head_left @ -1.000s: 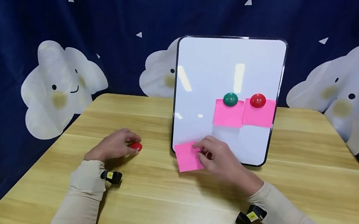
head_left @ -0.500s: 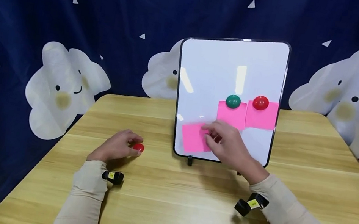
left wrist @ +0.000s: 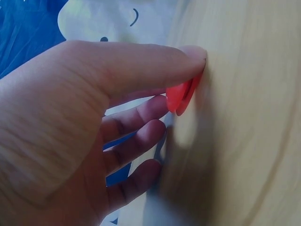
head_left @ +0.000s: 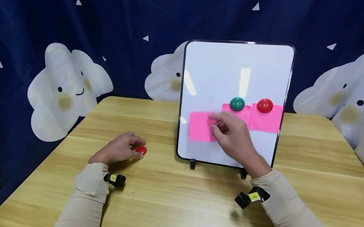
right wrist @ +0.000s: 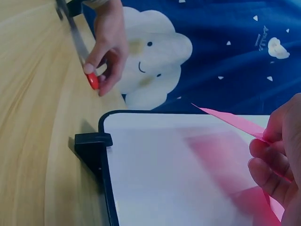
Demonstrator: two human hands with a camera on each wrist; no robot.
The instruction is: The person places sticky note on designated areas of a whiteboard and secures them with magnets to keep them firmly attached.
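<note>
My right hand (head_left: 234,136) pinches a pink sticky note (head_left: 200,127) by its right side, in front of the lower left part of a whiteboard (head_left: 212,75). In the right wrist view the note (right wrist: 235,121) stands off the board, and its pink reflection shows on the white surface. My left hand (head_left: 119,149) is low at the table on the left, with thumb and fingers pinching a round red magnet (head_left: 141,150). The left wrist view shows the magnet (left wrist: 176,96) under the thumb, close to the tabletop.
A green magnet (head_left: 237,104) and another red magnet (head_left: 265,105) sit on the top edges of two pink notes at the board's right. Small black feet (head_left: 193,164) support the board on the wooden table (head_left: 154,210). A dark blue cloud-patterned curtain (head_left: 129,13) hangs behind.
My right hand has raised the sticky note from the board's bottom edge to beside the green magnet's note, and the note has straightened. The left hand stays at the red magnet.
</note>
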